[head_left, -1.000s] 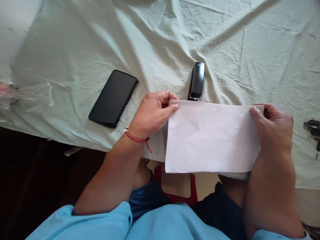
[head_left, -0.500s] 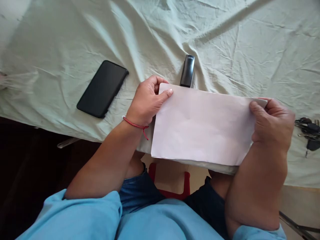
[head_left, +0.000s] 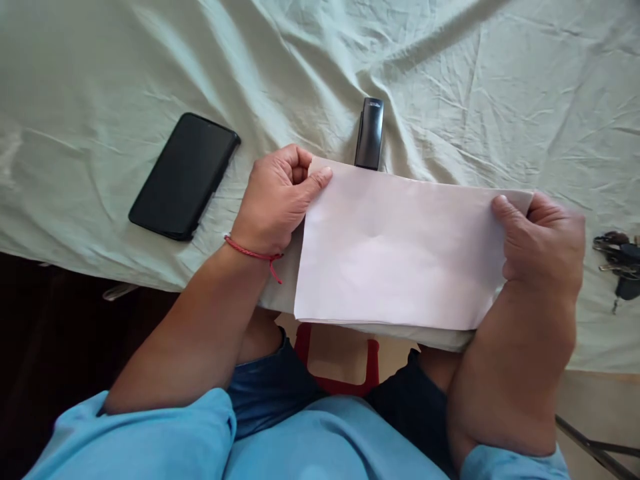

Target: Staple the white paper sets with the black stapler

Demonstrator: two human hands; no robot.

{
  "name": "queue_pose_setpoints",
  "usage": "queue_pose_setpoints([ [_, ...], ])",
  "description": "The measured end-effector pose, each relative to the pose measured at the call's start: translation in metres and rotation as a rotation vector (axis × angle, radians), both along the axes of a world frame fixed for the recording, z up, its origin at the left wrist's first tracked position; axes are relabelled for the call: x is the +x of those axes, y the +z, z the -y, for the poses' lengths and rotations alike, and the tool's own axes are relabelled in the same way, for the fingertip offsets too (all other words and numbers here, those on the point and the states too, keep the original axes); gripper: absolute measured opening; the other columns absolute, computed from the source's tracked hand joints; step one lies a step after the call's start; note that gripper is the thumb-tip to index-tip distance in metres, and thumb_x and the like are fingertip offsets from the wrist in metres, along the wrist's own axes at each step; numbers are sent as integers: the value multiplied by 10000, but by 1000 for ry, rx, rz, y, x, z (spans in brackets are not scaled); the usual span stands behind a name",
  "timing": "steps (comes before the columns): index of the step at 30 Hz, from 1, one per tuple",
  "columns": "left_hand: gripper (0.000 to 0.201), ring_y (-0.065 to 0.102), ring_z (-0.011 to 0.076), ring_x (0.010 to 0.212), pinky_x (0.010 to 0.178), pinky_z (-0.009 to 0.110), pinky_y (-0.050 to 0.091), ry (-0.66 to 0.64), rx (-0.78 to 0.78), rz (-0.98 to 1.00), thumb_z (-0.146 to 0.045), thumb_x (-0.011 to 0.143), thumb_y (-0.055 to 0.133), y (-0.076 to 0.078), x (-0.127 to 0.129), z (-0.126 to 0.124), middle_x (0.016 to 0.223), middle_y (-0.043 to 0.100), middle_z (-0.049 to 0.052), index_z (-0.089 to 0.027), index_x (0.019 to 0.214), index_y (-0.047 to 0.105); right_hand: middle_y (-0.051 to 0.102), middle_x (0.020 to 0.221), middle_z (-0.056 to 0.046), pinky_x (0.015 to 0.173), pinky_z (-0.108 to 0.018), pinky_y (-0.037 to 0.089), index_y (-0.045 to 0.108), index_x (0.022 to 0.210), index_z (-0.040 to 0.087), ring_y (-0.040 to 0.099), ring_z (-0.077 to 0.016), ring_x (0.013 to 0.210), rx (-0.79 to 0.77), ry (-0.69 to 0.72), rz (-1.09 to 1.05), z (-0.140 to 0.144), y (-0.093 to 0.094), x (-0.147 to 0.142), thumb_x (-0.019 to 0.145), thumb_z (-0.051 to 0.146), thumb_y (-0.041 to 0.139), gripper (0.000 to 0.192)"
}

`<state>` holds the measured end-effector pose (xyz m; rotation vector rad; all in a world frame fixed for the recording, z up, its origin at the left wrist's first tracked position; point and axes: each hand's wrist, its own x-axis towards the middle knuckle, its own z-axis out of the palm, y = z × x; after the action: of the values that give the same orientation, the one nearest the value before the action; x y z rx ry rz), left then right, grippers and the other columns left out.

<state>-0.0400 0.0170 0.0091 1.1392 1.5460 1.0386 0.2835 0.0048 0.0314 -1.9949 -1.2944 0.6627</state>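
Note:
A small stack of white paper sheets lies across the table's near edge, its lower side jutting slightly over. My left hand pinches the upper left corner, thumb on top and fingers curled behind. At the upper right corner my right hand grips the same sheets, thumb on top, with its other fingers partly hidden. Just beyond the top edge of the paper is a black stapler, its near end close to or under the sheets; I cannot tell which. Neither hand touches it.
Left of my left hand lies a black smartphone, screen up. A bunch of keys rests at the right edge of view. A wrinkled pale green cloth covers the table. Below the table edge a red stool shows between my legs.
The view has shifted slightly, so the phone and stapler appear further left. Both hands keep their hold on the paper's upper corners, and the left corner sits a little further left.

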Motion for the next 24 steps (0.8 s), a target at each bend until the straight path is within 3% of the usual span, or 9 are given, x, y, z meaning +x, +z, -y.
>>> queue_pose_setpoints([
  [4, 281, 707, 180, 766, 649, 273, 560, -111, -105, 112, -241, 799, 820, 6, -7, 1, 830, 729, 4, -234, 1015, 641, 481, 720, 52, 504, -146, 286, 678, 880, 200, 357, -22, 585, 51, -55, -47, -4, -1, 8, 805, 515, 660, 325],
  [9, 141, 710, 195, 759, 650, 296, 551, -272, -183, 72, -203, 798, 806, 21, -10, 5, 754, 705, 32, -183, 753, 674, 483, 713, 54, 489, -160, 292, 684, 887, 200, 377, -25, 568, 38, -60, -55, -6, -1, 12, 806, 524, 676, 335],
  [13, 256, 695, 193, 733, 608, 291, 518, -262, -189, 132, -285, 806, 863, 29, -13, 7, 672, 611, 14, -197, 699, 647, 543, 761, 49, 564, -165, 367, 691, 896, 196, 449, -28, 616, 63, 25, -262, -3, 4, 10, 785, 463, 735, 293],
  [17, 373, 665, 183, 717, 591, 289, 464, -167, -114, 214, -405, 835, 881, 34, -17, 8, 675, 529, -3, -216, 734, 576, 588, 837, 52, 755, -185, 439, 716, 903, 207, 516, -29, 734, 269, 46, -416, -1, 10, 12, 766, 377, 788, 230],
  [21, 359, 637, 143, 715, 645, 288, 479, -91, -60, 254, -347, 881, 846, 31, -14, 6, 732, 523, -17, -213, 774, 531, 602, 863, 52, 794, -186, 430, 723, 899, 209, 522, -32, 776, 357, -7, -354, -3, 9, 17, 773, 363, 776, 206],
  [24, 305, 686, 160, 733, 611, 271, 492, -191, -97, 235, -317, 831, 900, 22, -12, 3, 744, 599, -15, -208, 797, 617, 563, 798, 56, 722, -163, 395, 698, 856, 178, 478, -15, 722, 348, -59, -224, -6, 6, 19, 795, 357, 752, 196],
])
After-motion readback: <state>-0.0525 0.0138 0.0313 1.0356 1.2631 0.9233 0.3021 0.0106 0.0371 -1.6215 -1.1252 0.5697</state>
